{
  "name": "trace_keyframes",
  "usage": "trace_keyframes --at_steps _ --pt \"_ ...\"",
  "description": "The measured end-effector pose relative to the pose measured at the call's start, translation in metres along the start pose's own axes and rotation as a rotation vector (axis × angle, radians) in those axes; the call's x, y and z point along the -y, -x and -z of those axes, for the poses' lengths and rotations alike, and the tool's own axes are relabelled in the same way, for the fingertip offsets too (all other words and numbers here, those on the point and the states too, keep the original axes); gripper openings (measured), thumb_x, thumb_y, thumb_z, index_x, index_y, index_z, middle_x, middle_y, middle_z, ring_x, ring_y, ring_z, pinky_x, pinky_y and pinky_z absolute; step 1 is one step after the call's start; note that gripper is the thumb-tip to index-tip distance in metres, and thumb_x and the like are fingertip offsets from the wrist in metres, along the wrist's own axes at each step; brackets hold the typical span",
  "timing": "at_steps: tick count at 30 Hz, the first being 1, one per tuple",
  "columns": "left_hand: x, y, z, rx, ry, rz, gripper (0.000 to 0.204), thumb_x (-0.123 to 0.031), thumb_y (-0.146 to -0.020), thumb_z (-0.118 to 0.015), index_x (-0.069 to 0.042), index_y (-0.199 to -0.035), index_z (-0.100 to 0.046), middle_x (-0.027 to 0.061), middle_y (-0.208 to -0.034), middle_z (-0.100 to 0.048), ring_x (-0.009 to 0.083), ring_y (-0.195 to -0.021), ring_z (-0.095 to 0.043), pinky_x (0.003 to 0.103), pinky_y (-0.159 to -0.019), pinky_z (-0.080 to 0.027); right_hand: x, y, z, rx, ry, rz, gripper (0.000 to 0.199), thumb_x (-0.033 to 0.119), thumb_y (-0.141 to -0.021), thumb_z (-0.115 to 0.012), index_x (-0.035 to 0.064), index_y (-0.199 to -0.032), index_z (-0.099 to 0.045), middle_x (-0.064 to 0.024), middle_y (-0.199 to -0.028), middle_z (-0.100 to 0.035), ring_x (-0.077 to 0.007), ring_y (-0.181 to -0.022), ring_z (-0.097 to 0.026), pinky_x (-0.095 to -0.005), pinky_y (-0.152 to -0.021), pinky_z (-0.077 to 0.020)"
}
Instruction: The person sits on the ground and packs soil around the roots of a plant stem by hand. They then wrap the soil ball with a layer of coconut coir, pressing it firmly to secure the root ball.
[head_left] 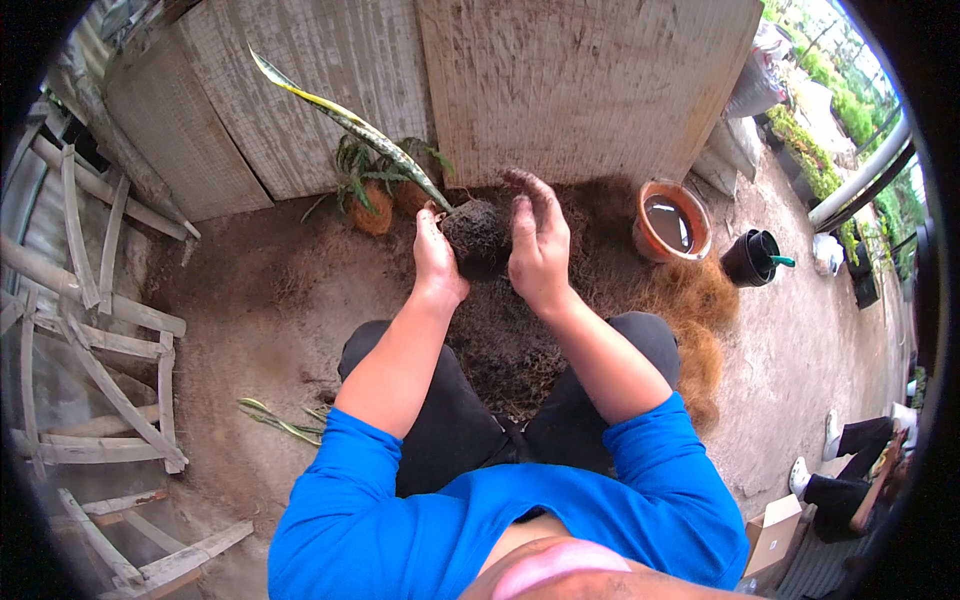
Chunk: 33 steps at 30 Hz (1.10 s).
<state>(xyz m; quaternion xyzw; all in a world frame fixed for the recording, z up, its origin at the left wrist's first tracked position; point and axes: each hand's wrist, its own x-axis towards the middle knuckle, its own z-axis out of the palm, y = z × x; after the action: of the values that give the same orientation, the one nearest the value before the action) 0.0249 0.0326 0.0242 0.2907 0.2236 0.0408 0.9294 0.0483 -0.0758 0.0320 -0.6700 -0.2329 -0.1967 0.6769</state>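
Observation:
A snake plant (pixel 378 138) with one long yellow-edged leaf leans up and to the left from a dark ball of soil and roots (pixel 477 232). My left hand (pixel 437 258) is closed around the left side of this root ball and holds it above the ground. On the other side, my right hand (pixel 540 250) is open and upright, with soil-stained fingers stretched out and the palm facing the ball. Whether its thumb touches the soil I cannot tell. Below, between my knees, lies a heap of loose dark soil (pixel 505 365).
Ferns in fibre balls (pixel 371 208) rest against the boards. To the right are a terracotta pot of brownish water (pixel 670 222), a black pot (pixel 750 258) and coconut fibre (pixel 700 300). Cut leaves (pixel 280 421) and wooden frames (pixel 110 340) lie left. Another person (pixel 850 470) sits lower right.

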Motion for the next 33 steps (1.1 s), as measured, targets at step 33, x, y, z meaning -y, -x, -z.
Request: trace_keyframes --at_steps 33 --pt "0.05 0.028 -0.025 0.084 -1.03 -1.323 0.046 -0.03 -0.096 -0.022 0.005 -0.112 -0.047 0.0184 -0.114 -0.047 0.0296 -0.109 -0.045 0.038 -0.096 -0.032 -0.005 0.003 0.033 -0.082 -1.076 -0.881 0.031 0.029 -0.09 -0.043 0.0035 -0.103 -0.054 -0.0099 -0.093 -0.059 -0.0214 -0.085 -0.058 -0.0354 -0.08 -0.0471"
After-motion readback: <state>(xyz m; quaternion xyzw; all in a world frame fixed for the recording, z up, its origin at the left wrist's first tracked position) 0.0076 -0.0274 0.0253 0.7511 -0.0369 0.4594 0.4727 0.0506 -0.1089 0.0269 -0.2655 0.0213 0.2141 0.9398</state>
